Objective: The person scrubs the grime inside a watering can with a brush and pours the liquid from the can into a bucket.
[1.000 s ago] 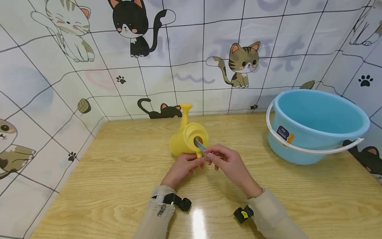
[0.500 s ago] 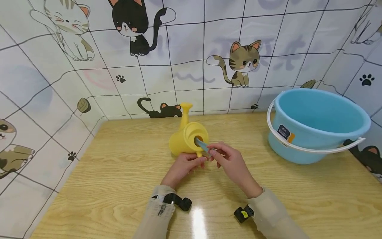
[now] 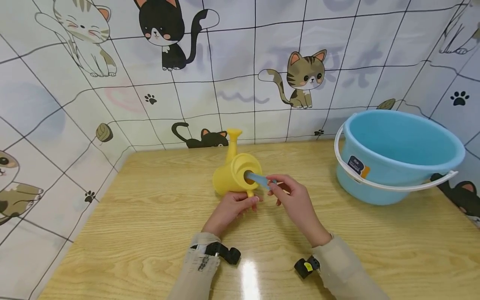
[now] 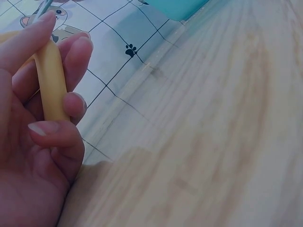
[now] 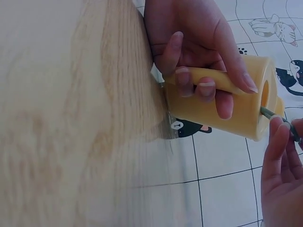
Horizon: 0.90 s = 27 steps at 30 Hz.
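Note:
A yellow watering can (image 3: 224, 180) stands on the wooden table, its spout pointing to the wall and its round top opening facing me. My left hand (image 3: 229, 210) grips the can's handle (image 4: 52, 80), fingers wrapped around it. Between thumb and fingertips, my right hand (image 3: 300, 204) pinches the outer end of a narrow, flat light-blue piece (image 3: 258, 179). The piece slants into the opening, so its inner end is hidden inside the can. From the side, the right wrist view shows the can body (image 5: 227, 111) with the pinched piece at its mouth.
A large light-blue bucket (image 3: 375, 183) with a white handle (image 3: 397, 190) stands at the right of the table (image 3: 150, 233). Behind the table rises a cat-patterned wall covering (image 3: 232, 54), close to the can's spout. A black camera is strapped to each wrist.
My right hand has moved right and slightly up, drawing more of the blue piece out of the opening. The left hand and the watering can have stayed in place.

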Motion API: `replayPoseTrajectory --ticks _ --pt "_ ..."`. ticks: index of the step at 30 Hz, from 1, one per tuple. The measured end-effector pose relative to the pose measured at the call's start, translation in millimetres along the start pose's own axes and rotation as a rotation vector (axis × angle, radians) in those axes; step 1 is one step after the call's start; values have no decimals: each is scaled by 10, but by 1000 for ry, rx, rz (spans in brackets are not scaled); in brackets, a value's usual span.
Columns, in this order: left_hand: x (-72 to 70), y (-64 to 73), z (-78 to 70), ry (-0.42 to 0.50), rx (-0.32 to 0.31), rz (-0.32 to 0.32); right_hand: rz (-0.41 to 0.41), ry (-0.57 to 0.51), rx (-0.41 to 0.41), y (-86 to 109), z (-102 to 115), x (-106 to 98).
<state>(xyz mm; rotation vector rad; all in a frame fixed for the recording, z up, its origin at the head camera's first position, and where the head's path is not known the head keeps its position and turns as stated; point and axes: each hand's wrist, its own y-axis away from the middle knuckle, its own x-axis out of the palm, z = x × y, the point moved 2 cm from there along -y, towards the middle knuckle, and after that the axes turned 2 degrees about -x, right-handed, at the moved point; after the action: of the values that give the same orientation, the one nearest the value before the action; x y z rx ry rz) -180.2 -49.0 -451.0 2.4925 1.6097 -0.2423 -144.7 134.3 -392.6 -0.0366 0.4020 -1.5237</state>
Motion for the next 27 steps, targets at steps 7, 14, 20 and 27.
replayPoseTrajectory --ticks 7,14,20,27 --pt "-3 21 -66 13 -6 10 23 -1 37 29 233 -1" --pt "-4 139 -275 16 1 9 23 -26 89 12 141 4" --pt "3 160 -305 6 5 17 -14 -19 78 -5 -47 -7" --pt "3 152 -288 16 8 9 -67 -32 49 -12 -57 -23"
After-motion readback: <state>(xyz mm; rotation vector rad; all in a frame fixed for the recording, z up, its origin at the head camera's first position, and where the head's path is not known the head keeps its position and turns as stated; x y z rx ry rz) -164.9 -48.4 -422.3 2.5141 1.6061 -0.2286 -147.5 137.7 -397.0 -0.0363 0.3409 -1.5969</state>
